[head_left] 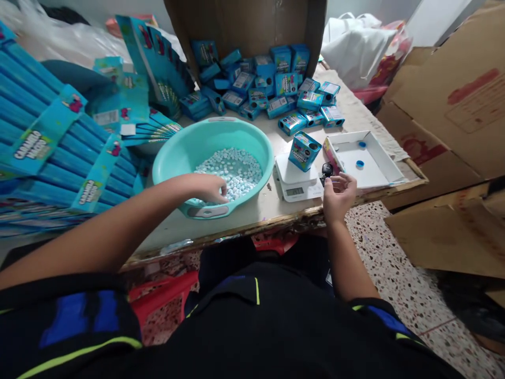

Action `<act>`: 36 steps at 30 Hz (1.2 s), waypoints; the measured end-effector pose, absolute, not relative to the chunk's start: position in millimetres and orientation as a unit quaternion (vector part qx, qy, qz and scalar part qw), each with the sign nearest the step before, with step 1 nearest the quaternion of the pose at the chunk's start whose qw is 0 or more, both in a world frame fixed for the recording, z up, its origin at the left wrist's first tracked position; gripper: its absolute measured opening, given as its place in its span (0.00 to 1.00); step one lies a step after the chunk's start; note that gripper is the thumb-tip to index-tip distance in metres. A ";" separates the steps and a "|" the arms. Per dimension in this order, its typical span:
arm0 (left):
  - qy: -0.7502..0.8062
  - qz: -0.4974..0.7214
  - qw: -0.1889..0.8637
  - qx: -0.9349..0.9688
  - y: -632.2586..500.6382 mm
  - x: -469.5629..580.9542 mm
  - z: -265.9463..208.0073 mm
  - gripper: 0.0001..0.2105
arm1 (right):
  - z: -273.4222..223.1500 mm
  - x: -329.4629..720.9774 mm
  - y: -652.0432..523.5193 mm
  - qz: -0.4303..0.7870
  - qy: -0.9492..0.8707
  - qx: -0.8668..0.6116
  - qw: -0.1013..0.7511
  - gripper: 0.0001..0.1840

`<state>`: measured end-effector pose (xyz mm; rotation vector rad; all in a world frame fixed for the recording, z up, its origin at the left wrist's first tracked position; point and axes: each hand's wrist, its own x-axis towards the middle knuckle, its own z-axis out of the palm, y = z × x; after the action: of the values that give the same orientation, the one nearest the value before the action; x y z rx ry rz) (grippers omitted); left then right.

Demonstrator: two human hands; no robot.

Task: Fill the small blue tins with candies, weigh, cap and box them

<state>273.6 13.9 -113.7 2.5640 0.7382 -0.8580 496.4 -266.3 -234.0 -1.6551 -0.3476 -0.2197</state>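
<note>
A turquoise plastic tub [165, 160] holds many small pale blue and white candies [240, 181]. My left hand [207, 188] reaches over its near rim, fingers curled down at the candies; whatever lies within them is hidden. To the right of the tub is a white digital scale [299, 190], its display too small to read. A blue printed tin [304, 151] stands upright on the scale. My right hand [340, 196] rests at the table edge beside the scale, fingers loosely bent and apart. A small black object [327, 169] lies just beyond its fingertips.
A white shallow box [376, 163] with blue caps [360, 164] stands right of the scale. Many blue tins [258, 98] lie before a large cardboard box [252, 23]. Blue printed cartons [51, 142] are stacked at left. Cardboard [453, 105] borders the table on the right.
</note>
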 end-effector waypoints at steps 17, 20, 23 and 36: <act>0.222 -0.069 0.074 0.970 46.3 271.3 -94.0 0.16 | -238.1 498.5 -266.8 -0.124 -0.172 -0.739 0.640 0.14; 0.202 -0.022 0.094 0.975 54.6 272.5 -97.7 0.18 | -234.4 497.3 -267.5 -0.145 -0.178 -0.748 0.623 0.12; 0.208 0.042 0.152 0.965 58.0 280.1 -99.2 0.22 | -230.5 496.4 -267.1 -0.172 -0.190 -0.747 0.614 0.11; 0.041 0.174 0.160 0.971 -43.0 423.7 -40.2 0.12 | -238.3 505.5 -264.1 -0.160 -0.166 -0.735 0.638 0.12</act>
<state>423.7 -43.0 -40.2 2.7745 0.1167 0.4969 505.5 -264.1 -238.3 -1.6767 -0.3796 -0.3653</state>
